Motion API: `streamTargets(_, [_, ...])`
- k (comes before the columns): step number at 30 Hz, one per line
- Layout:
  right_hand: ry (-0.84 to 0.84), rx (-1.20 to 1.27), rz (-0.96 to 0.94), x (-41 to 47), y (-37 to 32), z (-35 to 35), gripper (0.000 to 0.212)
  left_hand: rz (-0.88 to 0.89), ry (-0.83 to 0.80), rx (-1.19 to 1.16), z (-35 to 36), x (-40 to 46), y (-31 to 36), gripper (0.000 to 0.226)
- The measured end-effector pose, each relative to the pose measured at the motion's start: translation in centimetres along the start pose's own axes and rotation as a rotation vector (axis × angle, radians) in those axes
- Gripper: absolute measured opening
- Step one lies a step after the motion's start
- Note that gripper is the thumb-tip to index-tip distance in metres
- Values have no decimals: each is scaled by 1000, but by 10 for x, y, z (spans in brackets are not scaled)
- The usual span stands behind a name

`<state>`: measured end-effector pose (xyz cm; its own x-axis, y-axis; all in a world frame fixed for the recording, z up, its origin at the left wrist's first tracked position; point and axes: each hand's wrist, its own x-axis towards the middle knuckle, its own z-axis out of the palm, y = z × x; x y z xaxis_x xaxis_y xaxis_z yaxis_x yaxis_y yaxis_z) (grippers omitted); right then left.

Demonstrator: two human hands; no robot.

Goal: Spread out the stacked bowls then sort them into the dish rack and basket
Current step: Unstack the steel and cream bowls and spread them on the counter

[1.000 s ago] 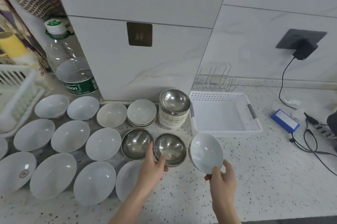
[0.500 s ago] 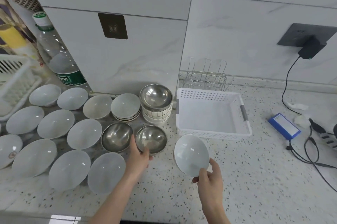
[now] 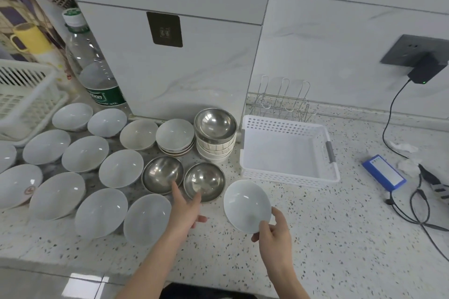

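Your right hand [image 3: 275,233] pinches the near rim of a tilted white bowl [image 3: 246,205], held just off the surface [image 3: 328,238] in front of the white basket [image 3: 289,150]. Your left hand [image 3: 185,211] reaches with relaxed fingers, holding nothing, fingertips at the near rims of two steel bowls [image 3: 162,174]. More white bowls [image 3: 85,152] lie spread toward the surface's left edge; the wire dish rack [image 3: 283,99] stands behind the basket.
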<state>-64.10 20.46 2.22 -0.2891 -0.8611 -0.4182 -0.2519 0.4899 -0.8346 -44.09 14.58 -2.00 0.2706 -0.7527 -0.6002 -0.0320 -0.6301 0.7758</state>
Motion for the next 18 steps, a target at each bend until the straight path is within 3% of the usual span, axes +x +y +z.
streamTargets(4, [2,-13,2,-6,4,17,46,-34,-44,74,-18,-15,-3,78])
streamTargets(9, [-42,-69,-9,-19,10,45,47,78,-34,154,-50,-33,-12,56])
streamTargets(14, [-94,-147,-30,-26,17,67,47,182,-81,451,-65,-41,-17,47])
streamTargets(18, [-116,-229,-40,-25,20,75,48,281,-9,697,-68,-44,-23,49])
